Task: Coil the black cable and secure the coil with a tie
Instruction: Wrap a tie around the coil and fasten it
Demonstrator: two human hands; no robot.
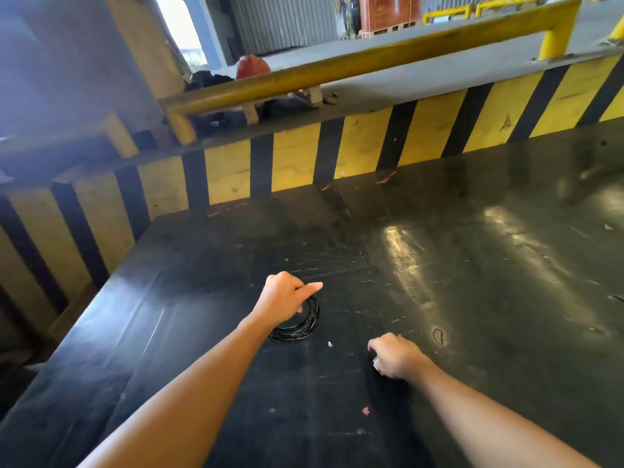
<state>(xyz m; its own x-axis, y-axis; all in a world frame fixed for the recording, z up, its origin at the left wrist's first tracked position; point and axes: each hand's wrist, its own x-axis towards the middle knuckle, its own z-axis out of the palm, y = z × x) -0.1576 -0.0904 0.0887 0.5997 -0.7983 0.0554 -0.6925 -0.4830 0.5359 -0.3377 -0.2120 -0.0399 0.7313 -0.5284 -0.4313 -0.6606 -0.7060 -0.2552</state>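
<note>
Black and glossy, the worktop (472, 298) carries everything here, scuffed and reflecting light. Nearest the front edge, the right hand (396, 356) rests knuckles-up on the surface, its grip curled together around something small and pale that peeks out under the fingers; whether that is the tie cannot be told. Just beyond and to the left, the left hand (282, 298) sits over the black cable (297, 327), which lies as a small round coil of several loops flat on the worktop, roughly midway between the left and right edges and nearer the front than the back. The left grip is pinched on the far side of the coil, forefinger stretched out past it.

The cable looks thin, light and springy; its loops would probably fan apart if let go, and the slick surface gives little friction. The best hold is likely a pinch across all the strands at one point of the ring, leaving the opposite side free for the tie.

At the back edge rises a yellow-and-black striped barrier (371, 146), with a yellow rail (371, 59) beyond it.
</note>
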